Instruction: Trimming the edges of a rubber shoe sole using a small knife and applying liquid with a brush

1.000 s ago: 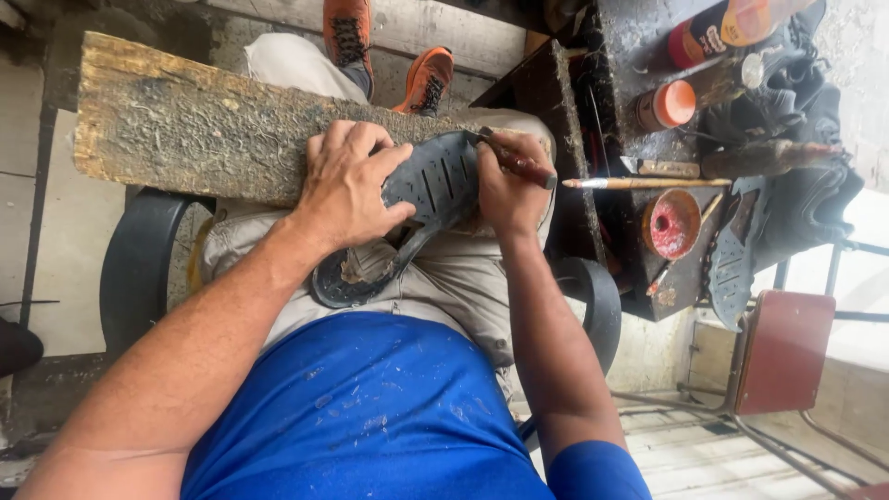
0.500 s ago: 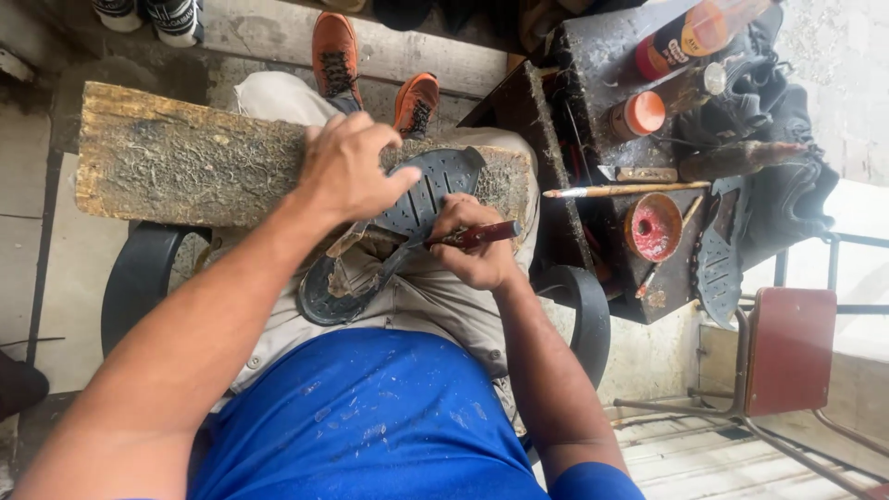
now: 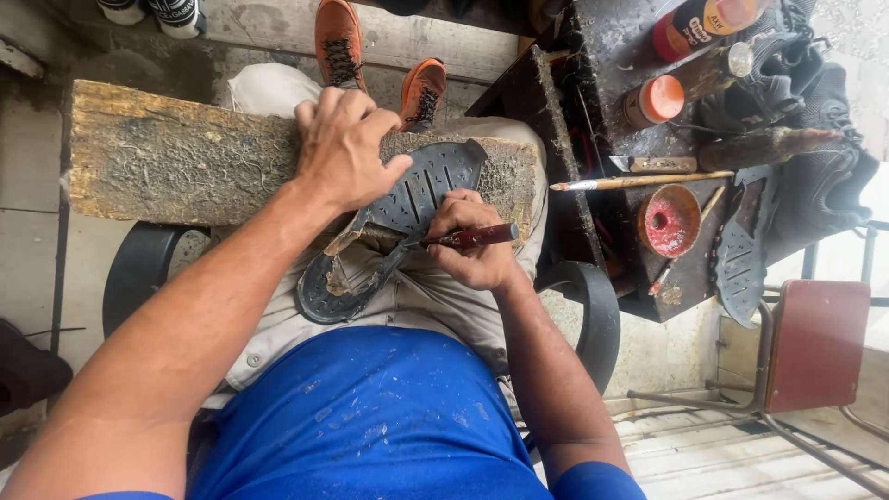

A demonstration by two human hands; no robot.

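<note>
At frame centre, the left hand (image 3: 347, 148) pins the dark shoe sole (image 3: 398, 222) on the wooden board (image 3: 176, 162) while the right hand (image 3: 472, 245), its grip closed around a red-handled tool (image 3: 468, 238), works the sole's edge, which seems to need steady pressure next.

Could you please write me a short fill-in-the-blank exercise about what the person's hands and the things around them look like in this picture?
1. The left hand presses the dark shoe sole onto a rough wooden ____ across the lap.
2. The right hand grips a brush with a ____ handle.
3. The person's shirt is ____.
4. The shoes on the person's feet are ____.

Missing words: board; red; blue; orange
</note>
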